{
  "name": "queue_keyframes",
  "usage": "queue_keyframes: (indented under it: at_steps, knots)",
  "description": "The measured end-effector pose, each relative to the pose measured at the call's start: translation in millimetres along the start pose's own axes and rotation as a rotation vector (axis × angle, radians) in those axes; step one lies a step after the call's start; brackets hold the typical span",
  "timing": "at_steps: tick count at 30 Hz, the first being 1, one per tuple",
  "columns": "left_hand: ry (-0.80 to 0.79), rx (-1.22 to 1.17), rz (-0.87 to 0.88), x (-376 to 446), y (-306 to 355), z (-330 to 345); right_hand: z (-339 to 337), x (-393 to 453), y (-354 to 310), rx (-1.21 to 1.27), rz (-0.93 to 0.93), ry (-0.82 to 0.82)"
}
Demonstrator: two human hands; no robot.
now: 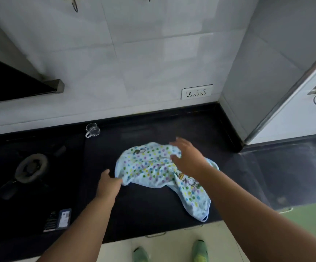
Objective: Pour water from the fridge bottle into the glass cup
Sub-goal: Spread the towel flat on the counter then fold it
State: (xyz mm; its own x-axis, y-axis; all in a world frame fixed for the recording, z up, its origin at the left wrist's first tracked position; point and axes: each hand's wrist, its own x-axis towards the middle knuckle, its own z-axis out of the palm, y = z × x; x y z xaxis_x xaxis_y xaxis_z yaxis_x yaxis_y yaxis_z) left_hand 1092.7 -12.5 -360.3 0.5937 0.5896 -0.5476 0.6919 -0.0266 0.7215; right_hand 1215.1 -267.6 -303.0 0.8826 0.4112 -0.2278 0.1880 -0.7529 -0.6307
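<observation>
Your left hand (pixel 108 183) pinches the left edge of the dotted cloth (pixel 153 167) between its fingers, so the cloth is held in place against the dark bench (pixel 145 210). Your right hand (pixel 188 157) is above the right part of the cloth with the fingers spread and released, grasping nothing; I cannot tell if the palm touches the fabric. I judge that you hold one side and flatten or wipe with the other, maybe to dry the bench or to make a pad for the pouring.

The glass cup (pixel 92 129) stands upright near the back edge of the bench, close to the wall, well apart from both hands and from the cloth. It looks empty, though it is small here. The fridge bottle is not in view at all, so the pouring is not yet started.

The stove burner (pixel 31 168) is at the left side of the bench, and a small box (pixel 58 220) lies near the front edge on the left. One end of the cloth hangs over the front edge, so it may slide down if you let it go.
</observation>
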Motion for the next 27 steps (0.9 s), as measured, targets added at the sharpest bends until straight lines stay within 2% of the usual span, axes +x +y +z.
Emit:
queue_keyframes:
  at_steps: [1,4,7,9,13,16,20,24,27]
  knots:
    - [0.022,0.144,0.028,5,-14,2,12,-3,7,-0.033,0.046,-0.065]
    - [-0.004,0.445,0.273,2,-33,16,42,-12,31,-0.081,0.199,-0.211]
    - [-0.092,0.613,0.501,9,-30,41,64,-16,55,-0.152,0.262,-0.303]
    - [-0.166,0.684,0.562,16,-23,58,76,-16,72,-0.166,0.302,-0.288]
    - [-0.277,0.857,0.518,37,-15,84,92,-14,98,-0.148,0.406,-0.272]
    - [-0.331,0.953,0.416,49,-31,88,102,-16,110,-0.179,0.379,-0.271]
    - [-0.250,1.000,0.422,38,-71,73,99,-24,135,-0.289,0.245,-0.298]
    - [-0.286,1.149,0.365,13,-75,66,80,-23,147,-0.371,0.262,-0.359]
    - [-0.171,1.118,0.483,15,-47,72,73,-9,126,-0.314,0.253,-0.192]
